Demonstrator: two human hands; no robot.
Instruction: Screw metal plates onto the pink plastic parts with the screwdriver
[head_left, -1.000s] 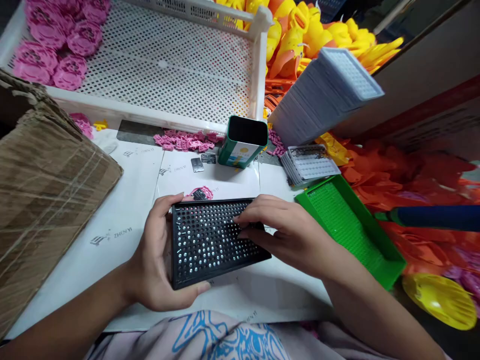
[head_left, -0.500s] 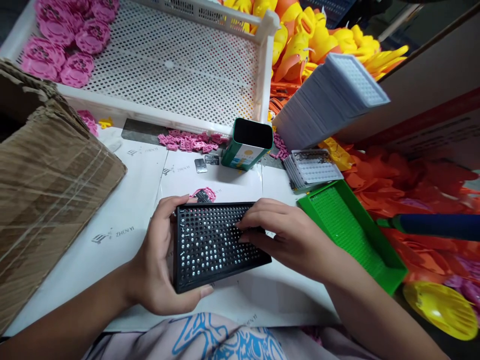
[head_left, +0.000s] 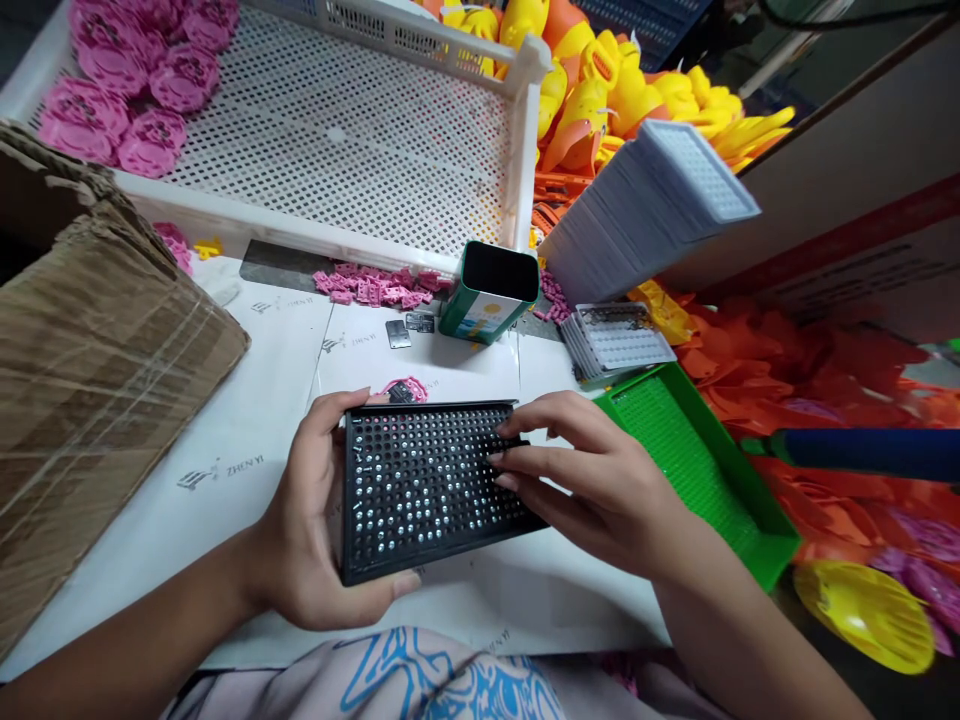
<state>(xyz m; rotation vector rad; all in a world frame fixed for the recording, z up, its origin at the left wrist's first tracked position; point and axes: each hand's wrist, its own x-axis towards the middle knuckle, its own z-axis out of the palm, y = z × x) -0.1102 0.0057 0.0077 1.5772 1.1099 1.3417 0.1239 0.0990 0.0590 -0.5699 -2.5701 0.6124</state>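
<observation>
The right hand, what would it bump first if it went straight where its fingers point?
Probably the black perforated tray: the right hand points across it, fingertips at or just above its holes; touching is hard to tell. Skimming over, it might meet the left hand holding the other end.

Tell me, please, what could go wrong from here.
The left hand grips the black tray by one end, so a slip might tip it and spill the small shiny pieces in it. The right hand has its fingertips over the tray and could knock some loose. The tall stack of pale trays appears to lean, so a bump might topple it.
</observation>
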